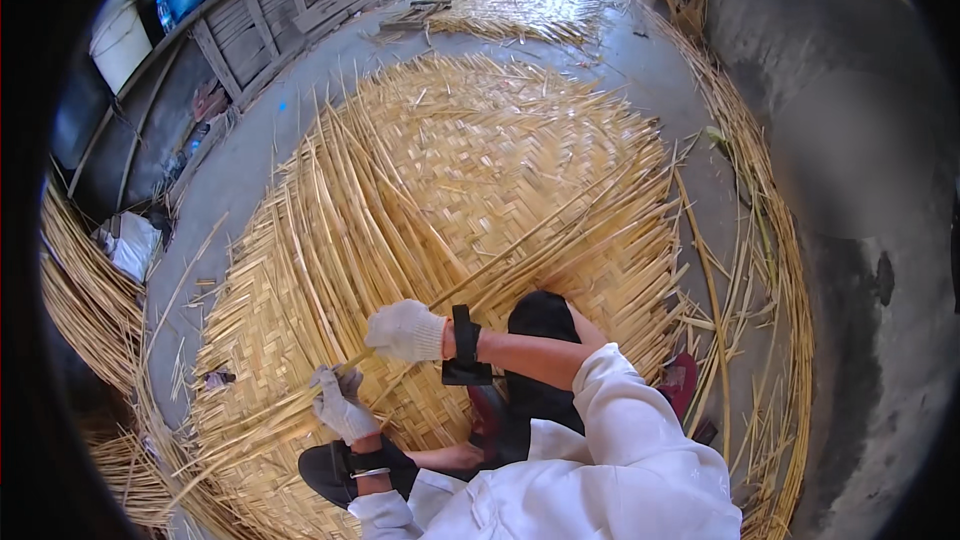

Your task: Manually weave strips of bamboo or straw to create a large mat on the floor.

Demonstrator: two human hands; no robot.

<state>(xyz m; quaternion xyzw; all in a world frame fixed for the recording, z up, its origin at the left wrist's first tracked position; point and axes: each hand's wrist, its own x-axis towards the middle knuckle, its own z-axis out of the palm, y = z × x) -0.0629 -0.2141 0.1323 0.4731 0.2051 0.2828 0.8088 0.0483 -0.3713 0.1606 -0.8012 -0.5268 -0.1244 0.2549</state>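
A large woven mat (470, 170) of pale yellow bamboo strips covers the concrete floor in front of me, its left part still loose upright strips. My right hand (405, 330), in a white glove with a black wrist strap, is closed on a long bamboo strip (520, 245) that runs up to the right across the mat. My left hand (340, 405), in a grey-white glove, grips loose strips (270, 410) at the mat's near left edge, just below the right hand. My knees and dark trousers (540, 325) rest on the mat.
Loose strip bundles (85, 290) lie at the left and along the grey wall (860, 140) at the right. A wooden slatted fence (270, 20) runs along the far left. A second mat (520, 0) lies farther back. A red sandal (680, 380) sits by my right side.
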